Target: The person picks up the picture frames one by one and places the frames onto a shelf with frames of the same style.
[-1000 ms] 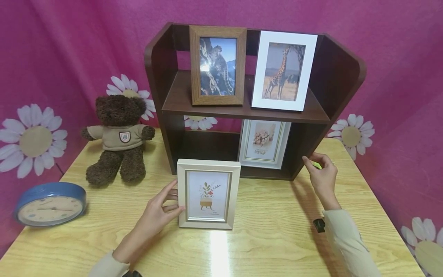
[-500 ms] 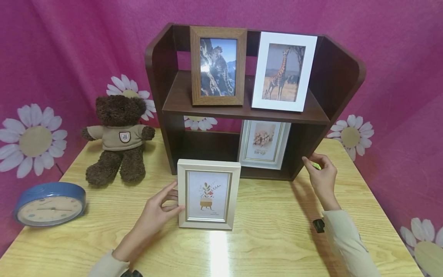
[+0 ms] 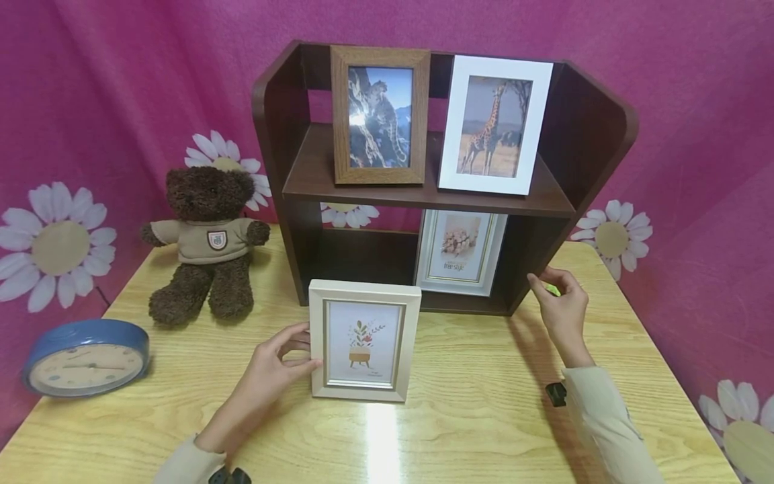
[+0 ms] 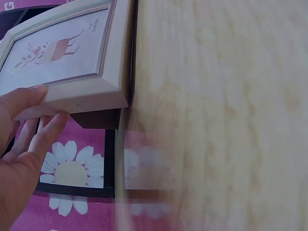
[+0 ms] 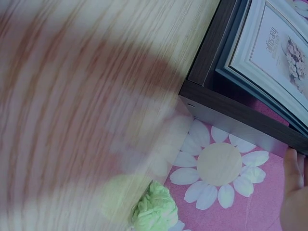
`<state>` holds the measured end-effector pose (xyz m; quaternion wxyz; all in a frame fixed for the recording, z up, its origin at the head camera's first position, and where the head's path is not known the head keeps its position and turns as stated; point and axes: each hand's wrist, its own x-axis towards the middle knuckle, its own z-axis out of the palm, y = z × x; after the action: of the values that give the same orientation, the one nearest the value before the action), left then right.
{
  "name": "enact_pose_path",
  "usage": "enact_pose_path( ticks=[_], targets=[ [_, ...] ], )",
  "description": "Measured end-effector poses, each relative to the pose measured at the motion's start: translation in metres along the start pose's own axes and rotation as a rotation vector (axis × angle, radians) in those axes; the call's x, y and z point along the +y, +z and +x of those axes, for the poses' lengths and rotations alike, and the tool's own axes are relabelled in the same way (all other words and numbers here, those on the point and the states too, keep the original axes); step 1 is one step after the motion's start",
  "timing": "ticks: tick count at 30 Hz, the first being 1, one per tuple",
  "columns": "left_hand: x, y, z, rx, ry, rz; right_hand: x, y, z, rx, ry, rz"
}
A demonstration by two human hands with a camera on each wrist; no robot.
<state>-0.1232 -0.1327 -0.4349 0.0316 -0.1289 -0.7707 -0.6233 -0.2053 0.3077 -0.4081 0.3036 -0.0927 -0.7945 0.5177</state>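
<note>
My left hand (image 3: pixel 271 364) holds a cream picture frame (image 3: pixel 365 292) with a potted-plant print by its left edge. In the left wrist view, the thumb lies on the front and the other fingers reach behind. The frame stands upright on the table (image 3: pixel 471 423), before a dark brown two-tier shelf (image 3: pixel 423 195). My right hand (image 3: pixel 565 316) touches the outer face of the shelf's right side, low down. Its thumb reaches toward the front edge, and the right wrist view shows only part of this hand (image 5: pixel 296 197).
On the upper tier stand a wooden leopard frame (image 3: pixel 341 121) and a white giraffe frame (image 3: pixel 449 148). A silver-white frame (image 3: pixel 426 262) leans below right. Left are a teddy bear (image 3: pixel 208 242) and blue clock (image 3: pixel 91 329). A crumpled green thing (image 5: pixel 156 209) lies beyond the right hand.
</note>
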Motion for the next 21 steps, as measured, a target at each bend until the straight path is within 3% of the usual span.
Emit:
enact_pose_path(
  ticks=[6,9,14,21],
  targets=[
    [-0.0015,-0.0012,0.0014,-0.015,0.127,0.003,0.0003,0.0011,0.0002,0.012,-0.002,0.022],
    [-0.0024,-0.0023,0.0017,-0.019,0.156,0.006,0.0009,0.0017,0.0000,0.015,-0.014,0.015],
    [-0.0031,-0.0048,0.0022,-0.020,0.132,0.008,0.0019,0.0015,-0.0008,0.019,-0.019,0.001],
    [-0.0031,-0.0055,0.0046,0.002,0.150,0.021,0.0028,0.0006,-0.0009,0.018,-0.004,0.001]
  ],
)
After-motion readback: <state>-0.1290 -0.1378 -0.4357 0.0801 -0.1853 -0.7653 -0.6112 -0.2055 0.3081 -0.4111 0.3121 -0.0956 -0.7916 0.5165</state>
